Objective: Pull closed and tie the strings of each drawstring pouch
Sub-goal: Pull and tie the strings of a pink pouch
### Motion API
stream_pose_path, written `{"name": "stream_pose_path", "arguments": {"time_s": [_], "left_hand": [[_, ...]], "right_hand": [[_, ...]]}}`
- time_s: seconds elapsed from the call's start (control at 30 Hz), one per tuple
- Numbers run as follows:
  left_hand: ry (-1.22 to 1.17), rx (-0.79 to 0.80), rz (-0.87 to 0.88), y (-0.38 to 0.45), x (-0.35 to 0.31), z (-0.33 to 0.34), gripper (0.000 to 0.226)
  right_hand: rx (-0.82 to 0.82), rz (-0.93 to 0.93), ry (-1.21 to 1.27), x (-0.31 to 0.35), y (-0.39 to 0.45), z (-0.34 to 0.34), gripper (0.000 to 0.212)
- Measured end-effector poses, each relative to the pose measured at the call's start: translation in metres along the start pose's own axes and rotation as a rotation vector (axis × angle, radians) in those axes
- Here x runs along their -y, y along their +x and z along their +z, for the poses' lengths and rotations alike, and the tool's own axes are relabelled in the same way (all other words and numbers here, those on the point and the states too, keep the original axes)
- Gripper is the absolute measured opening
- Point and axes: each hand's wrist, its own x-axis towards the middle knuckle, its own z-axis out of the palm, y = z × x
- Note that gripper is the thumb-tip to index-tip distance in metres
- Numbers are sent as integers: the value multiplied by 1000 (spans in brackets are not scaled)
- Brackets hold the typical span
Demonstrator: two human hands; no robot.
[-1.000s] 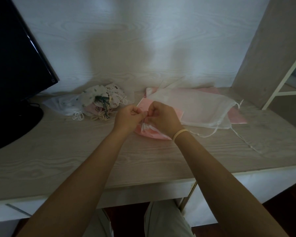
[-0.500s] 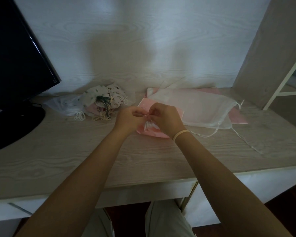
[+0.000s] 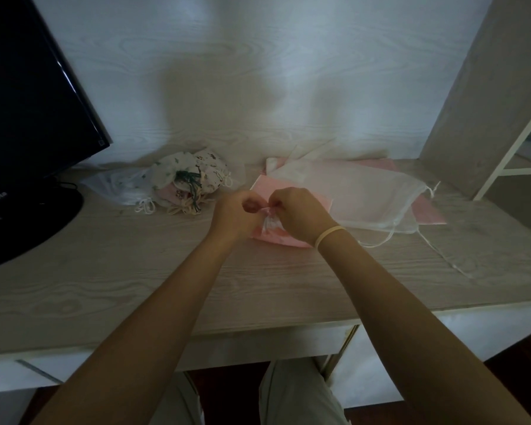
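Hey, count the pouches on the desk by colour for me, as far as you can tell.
Pink pouch, strings pinched by the left hand and right hand: 1
Sheer white pouches: 2
Printed white pouches in the pile: at least 2
Pink pouch in the pile: 1
Total: at least 6; the pile may hide more.

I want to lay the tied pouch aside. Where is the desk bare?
Bare wood runs along the front edge of the desk, between monitor base and trailing string. Crowded behind: tied pouches, sheer pouches.
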Motion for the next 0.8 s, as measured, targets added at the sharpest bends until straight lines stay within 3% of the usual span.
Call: {"name": "stream_pose_path", "arguments": {"time_s": [0.17, 0.37, 0.53, 0.7, 0.8], "left_hand": [[75, -11, 49, -1, 8, 3, 19], [127, -166, 109, -4, 11, 4, 24], [7, -65, 106, -8, 15, 5, 11], [-11, -30, 106, -6, 17, 4, 17], [10, -50, 86, -4, 19, 3, 12]], "right_hand": [[111, 120, 256, 1, -1, -3, 18], [226, 430, 980, -6, -5, 2, 18], [263, 577, 1377, -5, -4, 2, 24], [269, 597, 1474, -3, -4, 6, 24], [288, 602, 1290, -4, -3, 8, 17]]}}
